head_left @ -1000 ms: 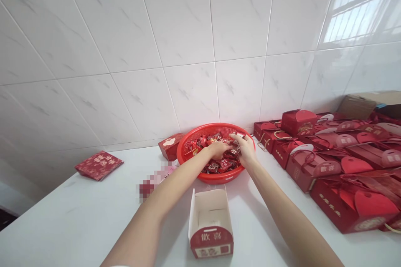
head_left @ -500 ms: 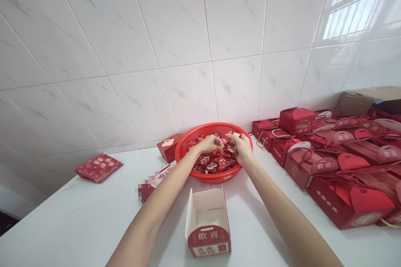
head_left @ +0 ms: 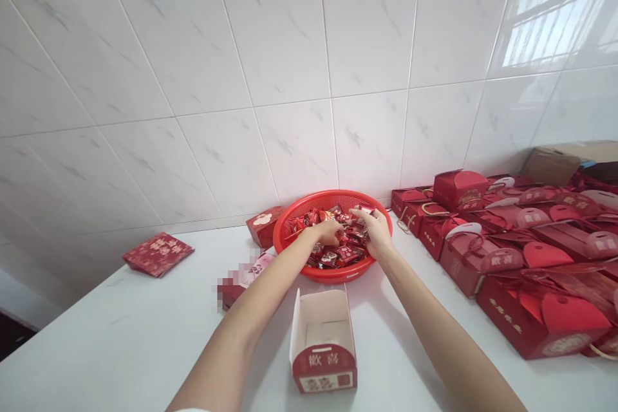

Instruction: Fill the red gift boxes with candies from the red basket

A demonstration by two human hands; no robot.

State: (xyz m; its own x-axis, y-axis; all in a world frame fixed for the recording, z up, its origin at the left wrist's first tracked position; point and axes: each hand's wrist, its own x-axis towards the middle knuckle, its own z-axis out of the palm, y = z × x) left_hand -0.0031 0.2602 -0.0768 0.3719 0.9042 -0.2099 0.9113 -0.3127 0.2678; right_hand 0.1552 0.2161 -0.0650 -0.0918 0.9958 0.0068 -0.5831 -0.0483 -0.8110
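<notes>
- As your left hand (head_left: 331, 232) dips among wrapped packets (head_left: 345, 253) in the red basket (head_left: 333, 277), its fingers curl downward; whether they grip any, one cannot tell.
- Your right hand (head_left: 379, 232) hangs half-open at the basket's right side, packets beside its fingers, its hold unclear.
- Nearer you, an open box (head_left: 324, 364) stands on the desk (head_left: 125, 347).
- Slick wrappers, loosely pinched, could slip; a low sweep of your forearms could knock the box askew.

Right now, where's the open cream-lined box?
Head view: the open cream-lined box sits at bottom centre on the white table, just in front of the red basket, between left forearm and right forearm.
</notes>
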